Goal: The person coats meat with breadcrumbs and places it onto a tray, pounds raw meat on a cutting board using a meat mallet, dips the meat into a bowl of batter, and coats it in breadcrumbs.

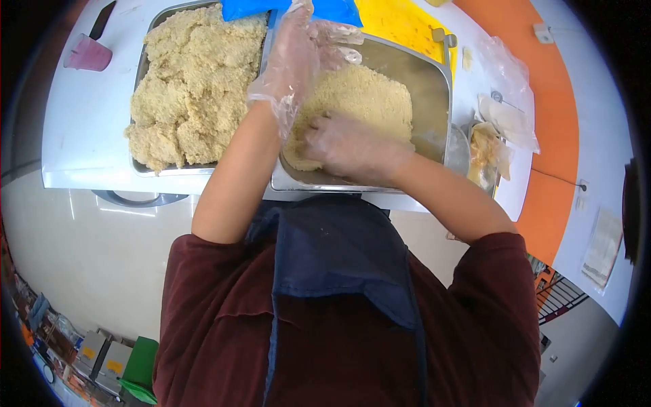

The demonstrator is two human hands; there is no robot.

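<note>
Both my hands wear clear plastic gloves over a metal tray point(434, 125) of pale breadcrumbs point(380, 95). My left hand point(298, 61) is at the tray's left side, its fingers apart and stretched toward the right, with crumbs stuck on the glove. Lower down, my right hand point(356, 148) rests on the crumbs near the front left corner, slightly blurred. Its fingers look spread against the crumbs, though their tips are partly hidden. To the left, a second metal tray point(140, 71) is heaped with crumb-coated pieces point(196, 88).
A blue bag or sheet point(329, 10) and a yellow board point(400, 27) lie behind the trays. A pink cup point(88, 54) stands at the far left. Plastic wrap point(505, 64) and a container of brownish scraps point(485, 152) sit on the right. A green bin point(140, 370) is on the floor.
</note>
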